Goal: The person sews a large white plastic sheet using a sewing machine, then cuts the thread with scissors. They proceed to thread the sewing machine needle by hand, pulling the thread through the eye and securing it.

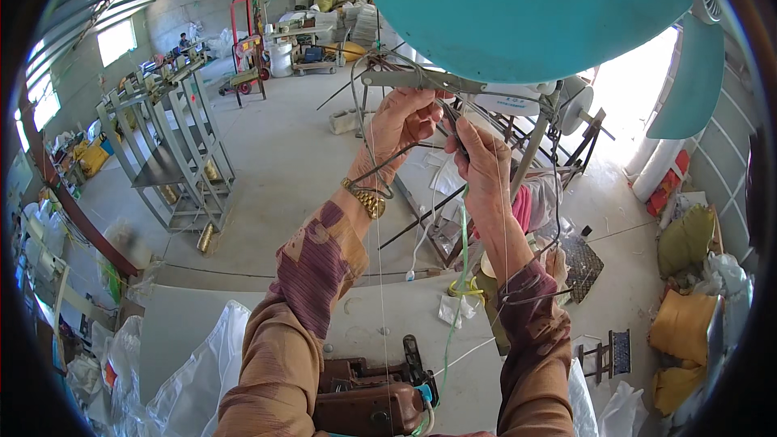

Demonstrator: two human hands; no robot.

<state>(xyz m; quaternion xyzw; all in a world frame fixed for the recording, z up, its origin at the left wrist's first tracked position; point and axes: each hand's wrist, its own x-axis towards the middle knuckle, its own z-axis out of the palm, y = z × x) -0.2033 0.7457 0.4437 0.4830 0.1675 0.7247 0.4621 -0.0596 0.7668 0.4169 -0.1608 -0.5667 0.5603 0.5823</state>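
Observation:
Both my arms reach up to a grey metal bar (417, 79) beneath a large teal fan blade (526, 8). My left hand (396, 125), with a gold watch (368, 199) on its wrist, is closed with the fingertips pinched just under the bar; what they hold is too small to make out. Close beside it my right hand (486, 158) is closed around a small dark hand tool (453, 125) that looks like pliers. Dark bent wire (376, 166) loops around my left wrist, and thin pale thread runs down past both arms.
Below my arms a brown sewing machine (368, 405) stands on a pale table (194, 316). A grey metal rack (174, 146) is at left. Sacks (688, 251) line the right wall, a second teal blade (688, 81) hangs nearby, and a loaded cart (312, 57) stands far back.

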